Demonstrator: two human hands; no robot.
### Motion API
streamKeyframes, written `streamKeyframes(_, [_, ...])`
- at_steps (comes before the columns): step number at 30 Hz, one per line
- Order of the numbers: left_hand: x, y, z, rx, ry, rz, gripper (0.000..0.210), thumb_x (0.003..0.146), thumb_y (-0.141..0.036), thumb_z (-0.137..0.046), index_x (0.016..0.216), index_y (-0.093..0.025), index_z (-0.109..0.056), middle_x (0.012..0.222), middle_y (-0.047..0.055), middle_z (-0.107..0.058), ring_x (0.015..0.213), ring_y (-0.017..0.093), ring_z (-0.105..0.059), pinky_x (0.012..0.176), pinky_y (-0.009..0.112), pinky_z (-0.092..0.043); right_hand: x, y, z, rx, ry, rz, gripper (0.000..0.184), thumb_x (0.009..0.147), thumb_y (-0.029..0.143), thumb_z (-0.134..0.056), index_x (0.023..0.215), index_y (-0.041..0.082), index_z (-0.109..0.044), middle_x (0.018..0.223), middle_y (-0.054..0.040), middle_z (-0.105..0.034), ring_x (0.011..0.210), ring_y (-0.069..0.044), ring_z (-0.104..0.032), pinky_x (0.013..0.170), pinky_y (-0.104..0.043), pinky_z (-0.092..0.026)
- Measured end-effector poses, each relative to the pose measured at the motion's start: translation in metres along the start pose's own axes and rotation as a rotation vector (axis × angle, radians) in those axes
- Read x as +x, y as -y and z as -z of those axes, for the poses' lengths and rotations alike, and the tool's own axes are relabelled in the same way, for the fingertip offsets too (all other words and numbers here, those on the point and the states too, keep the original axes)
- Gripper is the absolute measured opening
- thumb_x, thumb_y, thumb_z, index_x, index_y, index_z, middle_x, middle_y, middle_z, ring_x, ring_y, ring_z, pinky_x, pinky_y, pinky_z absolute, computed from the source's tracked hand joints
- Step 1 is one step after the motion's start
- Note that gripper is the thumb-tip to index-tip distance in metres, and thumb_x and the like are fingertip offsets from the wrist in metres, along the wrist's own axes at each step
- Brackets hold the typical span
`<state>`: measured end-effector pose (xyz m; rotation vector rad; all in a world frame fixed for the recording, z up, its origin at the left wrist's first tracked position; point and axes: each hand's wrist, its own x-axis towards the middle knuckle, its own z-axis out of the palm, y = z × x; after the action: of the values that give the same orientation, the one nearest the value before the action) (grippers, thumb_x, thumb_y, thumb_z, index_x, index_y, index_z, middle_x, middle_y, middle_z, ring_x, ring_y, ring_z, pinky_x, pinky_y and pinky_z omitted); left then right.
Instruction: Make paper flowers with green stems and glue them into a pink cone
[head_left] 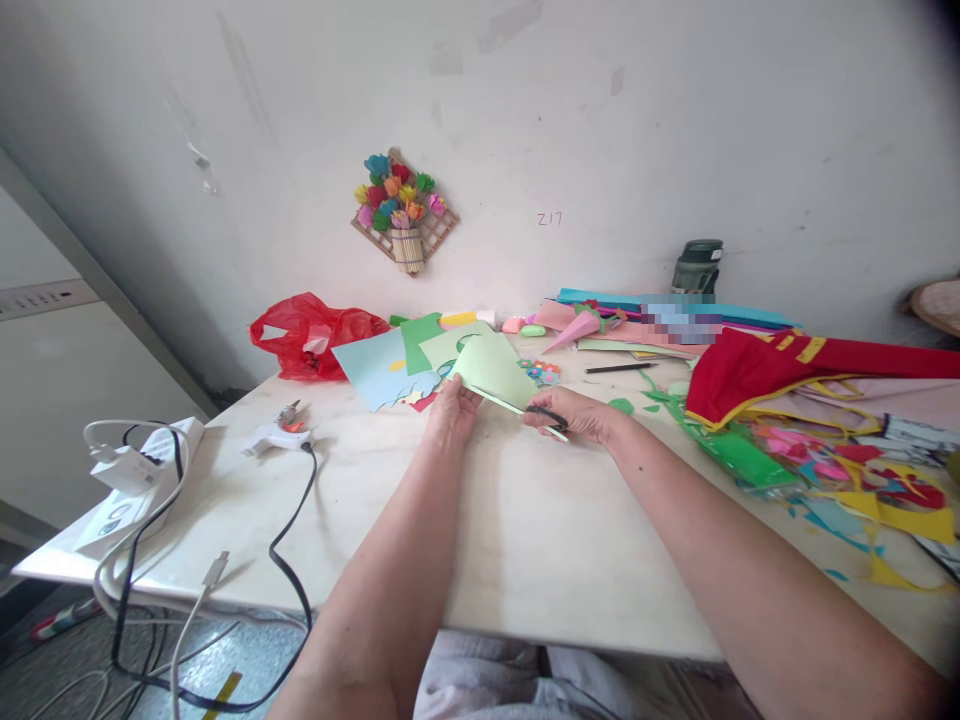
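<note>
- Head: left hand's fingers pinch the pale green paper at its near-left corner, over the desk.
- Right hand's fingers wrap the scissors, at the paper's near edge.
- Pale desktop stretches toward its front edge; scraps crowd the right.

Around two hands and one pair of scissors sit one glue gun at nine o'clock, one red bag at ten, one bottle at two.
</note>
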<state>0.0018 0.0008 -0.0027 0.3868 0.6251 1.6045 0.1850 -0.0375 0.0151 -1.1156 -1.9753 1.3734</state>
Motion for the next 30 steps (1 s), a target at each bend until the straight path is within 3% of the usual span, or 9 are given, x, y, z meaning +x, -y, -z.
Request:
streamKeyframes(9, [0.002, -0.003, 0.000, -0.012, -0.030, -0.029, 0.015, 0.084, -0.014, -0.043, 0.077, -0.015, -0.056, 0.073, 0.004, -0.066, 0.076, 0.013, -0.064, 0.087, 0.035, -0.046, 0.002, -0.006, 0.003, 0.031, 0.027, -0.004, 0.037, 0.066, 0.049, -0.062, 0.059, 0.015, -0.047, 0.041, 0.0068, -0.040, 0.034, -0.003, -0.030, 0.036, -0.020, -0.021])
streamKeyframes(30, [-0.002, 0.003, 0.001, 0.040, 0.097, -0.010, 0.014, 0.083, -0.015, -0.045, 0.079, -0.015, -0.058, 0.078, 0.005, -0.066, 0.078, 0.014, -0.063, 0.087, 0.035, -0.045, 0.005, -0.011, 0.002, -0.027, -0.015, -0.015, 0.037, 0.066, 0.051, -0.059, 0.061, 0.016, -0.047, 0.043, 0.0072, -0.038, 0.036, -0.004, -0.029, 0.037, -0.020, -0.020])
